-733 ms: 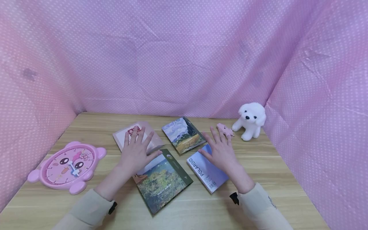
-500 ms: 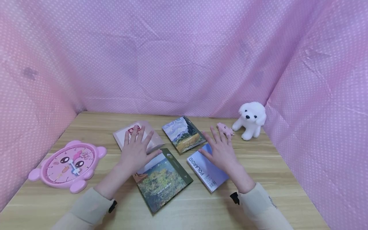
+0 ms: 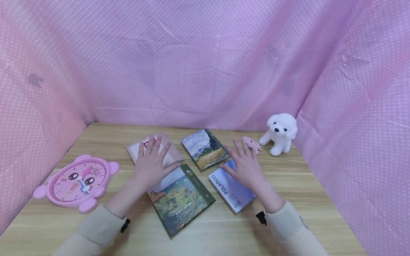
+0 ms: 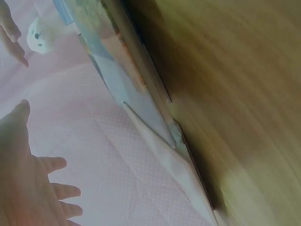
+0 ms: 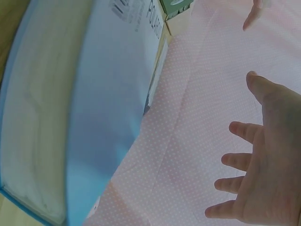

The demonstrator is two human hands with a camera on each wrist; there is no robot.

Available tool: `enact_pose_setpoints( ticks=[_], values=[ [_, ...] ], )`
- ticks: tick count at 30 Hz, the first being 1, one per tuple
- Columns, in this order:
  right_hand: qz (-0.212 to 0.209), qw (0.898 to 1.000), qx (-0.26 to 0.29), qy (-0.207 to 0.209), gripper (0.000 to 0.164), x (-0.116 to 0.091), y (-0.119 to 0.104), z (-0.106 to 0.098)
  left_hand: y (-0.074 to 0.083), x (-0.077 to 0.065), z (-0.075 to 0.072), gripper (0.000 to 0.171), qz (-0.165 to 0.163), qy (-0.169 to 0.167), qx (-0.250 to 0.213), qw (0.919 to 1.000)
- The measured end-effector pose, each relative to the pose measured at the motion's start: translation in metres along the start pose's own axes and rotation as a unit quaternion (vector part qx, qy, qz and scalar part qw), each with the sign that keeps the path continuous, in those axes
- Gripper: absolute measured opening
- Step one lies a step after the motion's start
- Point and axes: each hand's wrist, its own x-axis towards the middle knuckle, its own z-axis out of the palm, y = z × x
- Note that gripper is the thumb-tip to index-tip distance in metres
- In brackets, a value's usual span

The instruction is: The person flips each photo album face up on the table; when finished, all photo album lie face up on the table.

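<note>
With fingers spread, my left hand hovers above the table, over the seam between a pale pink box-like album with a red label and a green-spined photo album. My right hand, fingers also apart, is over a blue-white book marked POLAROID. In the wrist views, gaps show between both hands and the things below, and neither holds anything. A smaller album with a landscape painting cover lies between and beyond the hands.
A pink toy clock lies at the left of the wooden table. At the back right sit a white plush dog and a small pink figure. Pink dotted cloth hangs around the back and sides.
The hands keep their spread pose almost unmoved. The whole head view has shifted very slightly; no object has been moved.
</note>
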Motion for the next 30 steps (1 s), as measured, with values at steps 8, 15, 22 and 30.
enact_pose_setpoints(
  ticks=[8,15,22,30],
  values=[
    [-0.009,1.0,0.016,0.014,0.072,0.008,-0.002,-0.006,-0.007,0.007,-0.01,0.089,0.0,0.009,0.007,0.9999],
    [-0.024,0.999,0.015,0.026,0.071,0.019,-0.005,-0.012,-0.025,0.017,-0.013,0.089,-0.005,0.002,0.006,1.0],
    [-0.036,0.999,0.025,0.014,0.072,0.036,-0.014,-0.023,-0.043,0.029,-0.016,0.088,-0.008,-0.007,-0.005,0.9999],
    [-0.086,0.995,0.039,0.02,0.073,0.06,-0.025,-0.025,-0.062,0.044,-0.017,0.092,-0.007,-0.015,0.007,0.9998]
  ],
)
